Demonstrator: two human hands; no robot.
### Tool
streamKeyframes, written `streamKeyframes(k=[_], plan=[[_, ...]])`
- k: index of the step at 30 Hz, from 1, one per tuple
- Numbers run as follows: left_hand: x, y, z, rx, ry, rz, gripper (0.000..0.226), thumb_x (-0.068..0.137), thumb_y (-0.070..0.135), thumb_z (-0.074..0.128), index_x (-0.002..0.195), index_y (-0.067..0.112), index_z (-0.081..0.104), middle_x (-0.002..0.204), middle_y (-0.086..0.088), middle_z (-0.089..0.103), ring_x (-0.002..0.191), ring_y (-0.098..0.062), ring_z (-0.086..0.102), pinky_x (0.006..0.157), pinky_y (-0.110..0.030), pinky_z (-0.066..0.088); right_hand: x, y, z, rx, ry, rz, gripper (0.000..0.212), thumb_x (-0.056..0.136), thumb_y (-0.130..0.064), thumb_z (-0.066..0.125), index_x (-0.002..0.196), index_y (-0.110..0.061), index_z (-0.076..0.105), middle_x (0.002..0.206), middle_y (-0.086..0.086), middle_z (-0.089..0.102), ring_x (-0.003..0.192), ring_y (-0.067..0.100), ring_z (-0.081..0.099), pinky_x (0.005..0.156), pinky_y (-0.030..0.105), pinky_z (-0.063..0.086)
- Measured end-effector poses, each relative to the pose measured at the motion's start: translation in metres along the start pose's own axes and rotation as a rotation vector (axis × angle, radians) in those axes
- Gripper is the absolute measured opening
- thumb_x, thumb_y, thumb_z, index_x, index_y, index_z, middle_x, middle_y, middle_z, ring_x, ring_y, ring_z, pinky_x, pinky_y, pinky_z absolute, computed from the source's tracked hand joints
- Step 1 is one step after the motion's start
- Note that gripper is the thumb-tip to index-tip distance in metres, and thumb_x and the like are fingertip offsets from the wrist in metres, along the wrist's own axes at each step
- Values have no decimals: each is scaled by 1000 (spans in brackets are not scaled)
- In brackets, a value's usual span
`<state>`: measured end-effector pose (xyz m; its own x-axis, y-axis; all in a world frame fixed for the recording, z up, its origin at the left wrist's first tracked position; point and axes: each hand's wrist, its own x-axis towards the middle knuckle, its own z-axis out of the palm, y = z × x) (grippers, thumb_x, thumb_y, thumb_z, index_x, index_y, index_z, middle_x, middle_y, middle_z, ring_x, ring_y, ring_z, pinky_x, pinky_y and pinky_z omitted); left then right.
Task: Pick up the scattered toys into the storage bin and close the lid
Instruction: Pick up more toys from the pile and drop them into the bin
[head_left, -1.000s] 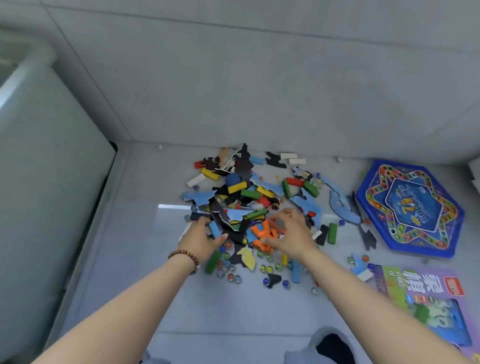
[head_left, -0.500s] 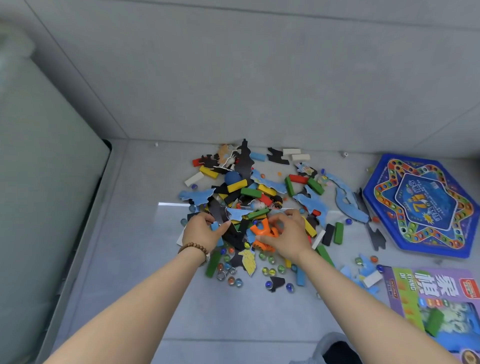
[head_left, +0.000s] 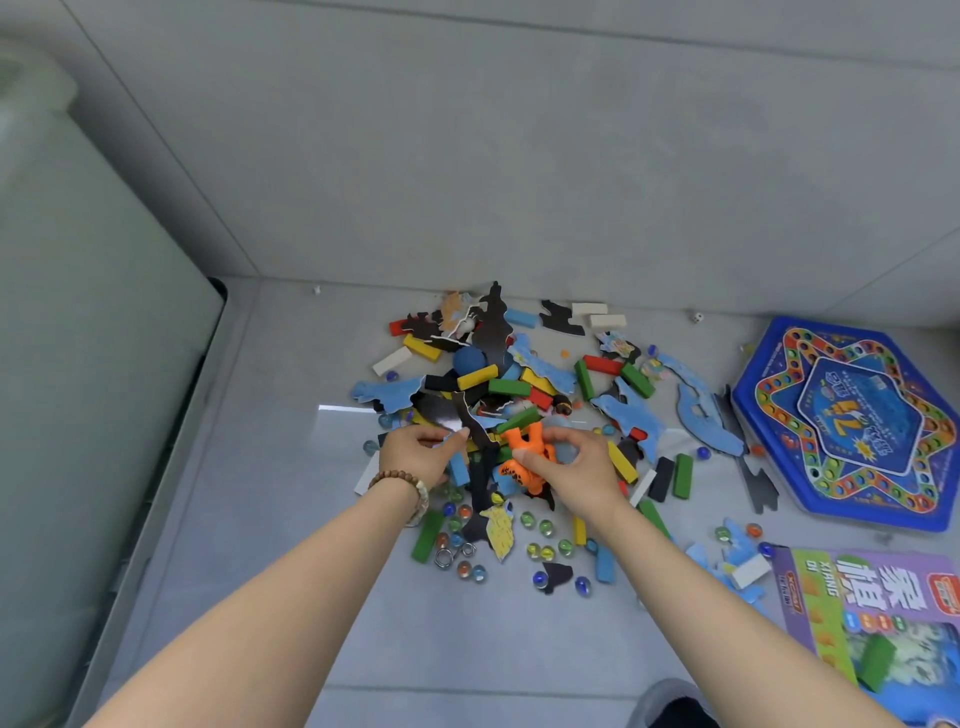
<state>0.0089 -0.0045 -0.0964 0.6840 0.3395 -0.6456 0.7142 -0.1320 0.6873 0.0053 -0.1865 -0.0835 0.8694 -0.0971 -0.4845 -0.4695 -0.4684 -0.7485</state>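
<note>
Grey floor (head_left: 260, 597), one toy pile (head_left: 519, 415), two game boxes at right. Orange toy (head_left: 524, 454) mid-pile, right hand (head_left: 576, 467) fingers clamped on it. Left hand (head_left: 415, 454) fingers pinching dark puzzle piece (head_left: 480, 441).

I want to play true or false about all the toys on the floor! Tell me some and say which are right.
1. The right hand grips an orange toy. True.
2. The blue game board is left of the pile. False: it lies on the right.
3. The left hand has a bead bracelet on its wrist. True.
4. The marbles are all in a bin. False: they lie loose on the floor.
5. A green block rests on the purple box. True.
</note>
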Motion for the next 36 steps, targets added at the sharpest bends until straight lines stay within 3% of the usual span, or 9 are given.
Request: streamKeyframes(k=[6, 11, 15, 19, 23, 26, 28, 32, 36], plan=[[-11, 9, -6, -171, -62, -26, 17, 81, 26, 72, 78, 12, 62, 77, 0, 66, 75, -15, 63, 61, -23, 54, -12, -18, -19, 178, -59, 35, 26, 76, -22, 77, 97, -19, 61, 90, -12, 60, 79, -8, 54, 59, 4, 42], [-41, 69, -39, -194, -114, 118, 17, 84, 27, 68, 81, 12, 62, 77, 2, 66, 69, -7, 63, 51, -15, 54, -34, -80, -34, 185, -95, -53, 27, 77, -29, 76, 97, -26, 59, 97, -13, 60, 89, 2, 56, 77, 16, 41], [-73, 129, -106, -227, -53, 275, 20, 82, 30, 70, 83, 11, 63, 81, -1, 69, 72, -8, 66, 56, -18, 56, -59, -164, -34, 181, -152, -165, 40, 68, -42, 80, 101, -30, 60, 103, -13, 61, 103, 9, 58, 93, 32, 46], [-106, 163, -212, -231, 63, 405, 23, 83, 27, 69, 87, 5, 64, 80, -4, 70, 66, -6, 66, 53, -16, 54, -100, -263, -1, 190, -273, -290, 27, 74, -27, 78, 95, -28, 60, 105, -4, 63, 98, 13, 63, 87, 25, 49], [-123, 147, -330, -169, 196, 427, 23, 84, 22, 68, 90, 0, 63, 74, -3, 69, 55, 1, 64, 46, -16, 51, -140, -348, 68, 140, -445, -408, 22, 79, -19, 75, 95, -20, 60, 82, -20, 54, 68, -14, 51, 59, -4, 38], [-122, 102, -405, -97, 322, 348, 26, 82, 29, 70, 87, 4, 65, 78, -4, 71, 68, -12, 66, 55, -24, 57, -163, -383, 142, 13, -575, -444, 36, 77, -19, 77, 107, -7, 63, 82, -11, 61, 66, -6, 58, 49, 1, 38], [-117, 67, -439, -85, 363, 279, 25, 82, 28, 70, 86, 4, 65, 81, -7, 69, 74, -16, 64, 54, -23, 56, -171, -388, 196, -130, -597, -482, 38, 72, -25, 81, 103, -8, 66, 88, -4, 62, 75, 7, 60, 51, 9, 42], [-99, 7, -478, -86, 403, 169, 22, 82, 29, 70, 82, 8, 65, 82, -9, 69, 77, -21, 65, 59, -32, 56, -165, -377, 278, -672, -357, -702, 15, 74, -28, 70, 84, -17, 72, 106, 4, 56, 105, 20, 51, 75, 31, 50], [-84, -24, -497, -70, 418, 95, 18, 83, 29, 68, 84, 12, 65, 87, -6, 67, 84, -21, 63, 67, -31, 55, -158, -366, 317, -741, -481, -666, 32, 82, -25, 69, 112, -18, 63, 129, 4, 47, 120, 22, 45, 92, 36, 48]])
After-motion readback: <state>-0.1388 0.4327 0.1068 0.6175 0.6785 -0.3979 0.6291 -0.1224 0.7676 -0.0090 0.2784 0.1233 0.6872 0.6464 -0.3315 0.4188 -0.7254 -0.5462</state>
